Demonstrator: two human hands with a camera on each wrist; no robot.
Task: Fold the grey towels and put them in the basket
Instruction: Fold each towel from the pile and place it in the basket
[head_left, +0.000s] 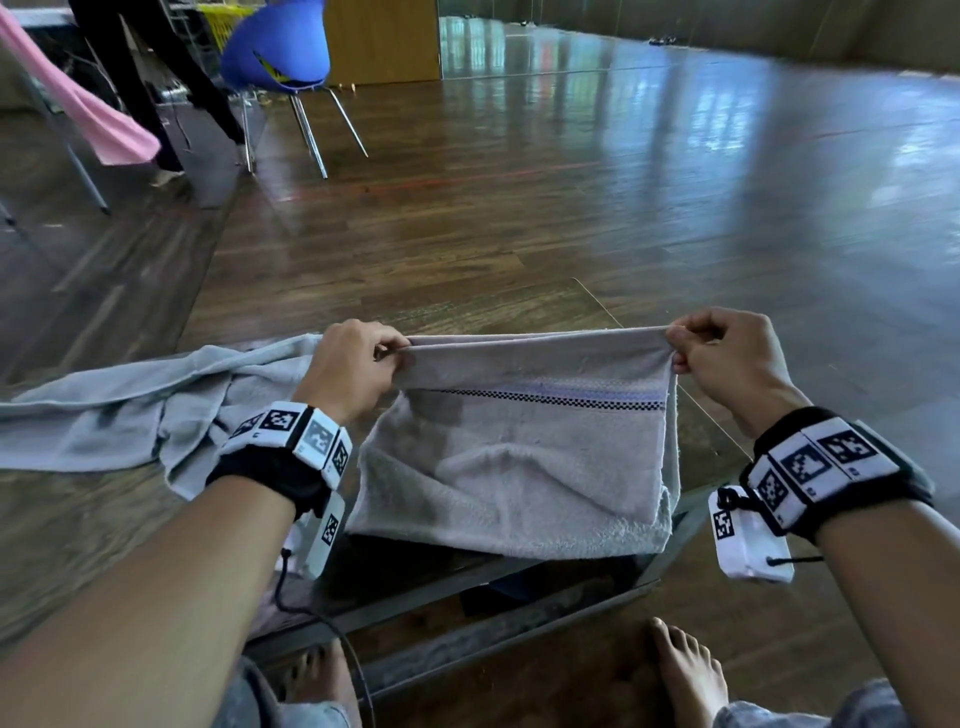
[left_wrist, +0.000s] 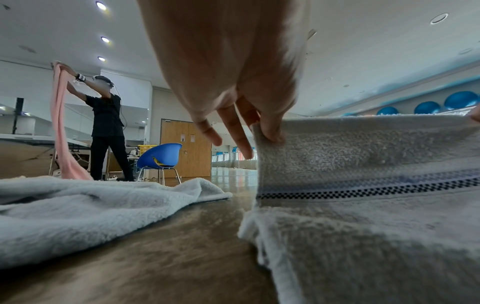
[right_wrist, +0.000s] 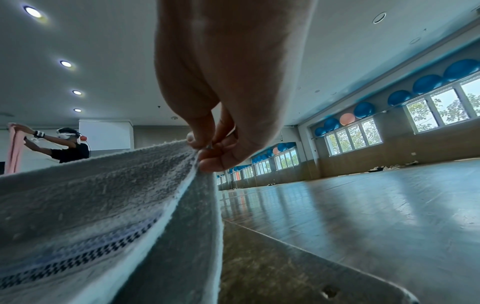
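A grey towel (head_left: 519, 467) with a checked and lilac stripe hangs doubled between my hands, its lower part resting on a glass-topped table (head_left: 644, 322). My left hand (head_left: 358, 364) pinches the two upper left corners; in the left wrist view the thumb and forefinger of that hand (left_wrist: 270, 131) clamp the towel (left_wrist: 363, 160) edge while the other fingers hang free. My right hand (head_left: 722, 348) pinches the upper right corners, seen close in the right wrist view as my right hand (right_wrist: 207, 152) on the towel (right_wrist: 103, 195). A second grey towel (head_left: 130, 410) lies crumpled at the left. No basket shows near me.
The glass table's right edge (head_left: 711, 426) runs just past my right hand. Wooden floor spreads beyond. A blue chair (head_left: 280, 47) stands far left, with another person (left_wrist: 106, 123) holding a pink towel (left_wrist: 62, 133) behind it. My bare feet (head_left: 685, 670) are under the table.
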